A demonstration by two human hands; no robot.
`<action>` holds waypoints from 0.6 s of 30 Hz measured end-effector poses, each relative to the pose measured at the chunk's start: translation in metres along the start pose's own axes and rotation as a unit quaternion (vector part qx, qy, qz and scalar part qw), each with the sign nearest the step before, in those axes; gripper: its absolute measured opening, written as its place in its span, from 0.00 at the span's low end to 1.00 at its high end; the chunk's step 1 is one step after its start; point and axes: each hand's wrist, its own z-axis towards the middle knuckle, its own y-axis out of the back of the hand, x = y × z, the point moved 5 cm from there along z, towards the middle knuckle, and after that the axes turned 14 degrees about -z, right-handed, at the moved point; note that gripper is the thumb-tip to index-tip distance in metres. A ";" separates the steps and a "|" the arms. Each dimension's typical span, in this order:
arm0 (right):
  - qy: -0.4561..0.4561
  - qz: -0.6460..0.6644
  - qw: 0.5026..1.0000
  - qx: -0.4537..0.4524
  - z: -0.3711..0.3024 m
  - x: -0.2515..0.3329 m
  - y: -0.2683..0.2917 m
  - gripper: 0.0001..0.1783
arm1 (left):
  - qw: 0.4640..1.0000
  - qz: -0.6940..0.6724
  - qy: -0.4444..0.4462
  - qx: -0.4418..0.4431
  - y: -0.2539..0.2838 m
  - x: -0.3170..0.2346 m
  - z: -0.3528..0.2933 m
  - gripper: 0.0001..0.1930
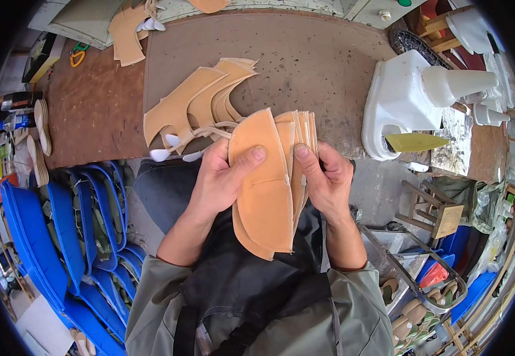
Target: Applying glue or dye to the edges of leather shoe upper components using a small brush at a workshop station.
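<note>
Over my lap, both hands hold a fanned stack of tan shoe-upper pieces (263, 207), curved with pale cut edges. My left hand (216, 181) is closed on the left side of the stack, its thumb lying across the front piece. My right hand (330, 178) grips the right side, thumb on the edges of the pieces behind. Just beyond, on the table, lies an overlapping pile of similar tan uppers (192, 98). Pale straps with white tips (160, 155) hang at its near side, close to my left hand. The fingers under the stack are hidden.
A white plastic jug (396, 95) with a yellow-green spatula (417, 142) stands at the table's right. More tan pieces (128, 37) and scissors (78, 54) lie far left. Blue trays (32, 237) stand below left; a metal-framed rack (414, 267) and a wooden stool (447, 221) sit right.
</note>
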 end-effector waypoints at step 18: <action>-0.021 0.093 0.995 -0.005 -0.008 -0.013 -0.013 0.10 | 0.988 0.083 -0.126 -0.041 0.000 0.005 0.001 0.10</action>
